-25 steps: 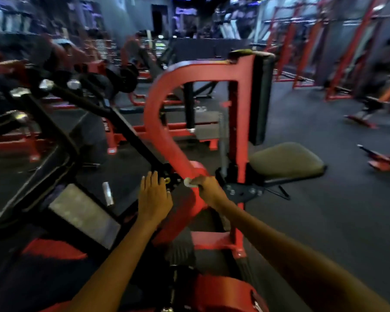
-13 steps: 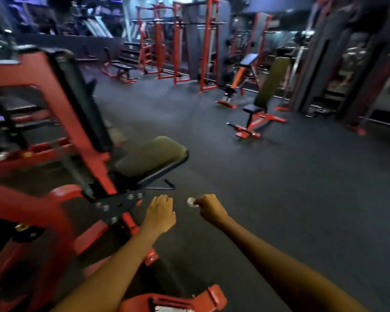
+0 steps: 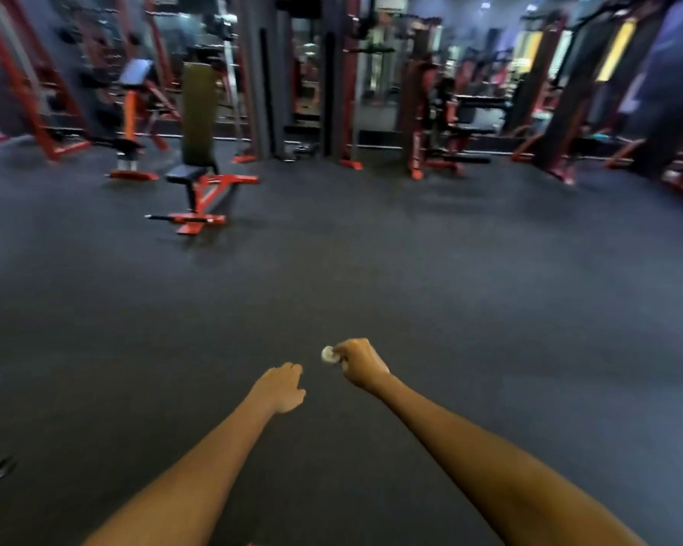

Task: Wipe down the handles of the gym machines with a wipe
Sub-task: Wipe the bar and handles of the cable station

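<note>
Right hand (image 3: 361, 364) pinches wipe (image 3: 328, 354); left hand (image 3: 282, 386) beside.

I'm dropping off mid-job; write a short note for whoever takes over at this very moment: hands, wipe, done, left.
Right hand: fingers curled round the balled white wipe, held over bare floor.
Left hand: empty, relaxed, touching nothing.
Done: cannot tell from this view; no machine within reach.
Left: walk to the next equipment, such as the red-framed incline bench ahead left or the racks behind it, and wipe the handles there.
</note>
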The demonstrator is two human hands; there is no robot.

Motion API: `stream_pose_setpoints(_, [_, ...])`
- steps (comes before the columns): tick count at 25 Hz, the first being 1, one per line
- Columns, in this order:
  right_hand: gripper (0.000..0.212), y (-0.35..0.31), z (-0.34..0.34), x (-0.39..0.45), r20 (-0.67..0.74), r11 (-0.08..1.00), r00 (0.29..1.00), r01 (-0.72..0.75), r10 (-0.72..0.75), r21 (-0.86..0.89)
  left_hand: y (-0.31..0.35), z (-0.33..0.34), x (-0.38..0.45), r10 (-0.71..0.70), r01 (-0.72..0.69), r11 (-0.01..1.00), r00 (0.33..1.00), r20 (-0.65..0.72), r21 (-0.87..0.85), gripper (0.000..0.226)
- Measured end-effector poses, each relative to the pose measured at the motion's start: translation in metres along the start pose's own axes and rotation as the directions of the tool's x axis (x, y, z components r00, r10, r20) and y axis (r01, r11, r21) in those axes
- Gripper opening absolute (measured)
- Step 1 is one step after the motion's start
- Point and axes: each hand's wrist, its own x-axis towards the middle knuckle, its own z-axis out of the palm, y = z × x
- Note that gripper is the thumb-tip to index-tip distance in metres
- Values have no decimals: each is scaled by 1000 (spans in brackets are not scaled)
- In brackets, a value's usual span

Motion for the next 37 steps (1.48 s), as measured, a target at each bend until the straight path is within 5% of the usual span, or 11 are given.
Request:
stream_pose_setpoints(10, [32, 176, -78, 87, -180, 914, 896, -404, 405, 44, 137, -58, 226, 400, -412, 889, 911, 96, 200, 46])
stream_pose_setpoints(22, [24, 370, -183, 41, -342, 604, 530, -781, 776, 160, 399, -42, 383, 718, -795, 555, 606, 343, 244, 47])
stream_pose_setpoints(28, [28, 490, -251, -1, -389, 412, 281, -857, 877, 310, 558, -20, 427, 778, -885, 400, 466, 421, 241, 48])
stream_pose_setpoints(37, [24, 644, -333, -50, -408, 219, 64, -912, 911, 347, 777, 14, 481, 846, -970, 161, 230, 482, 181, 48])
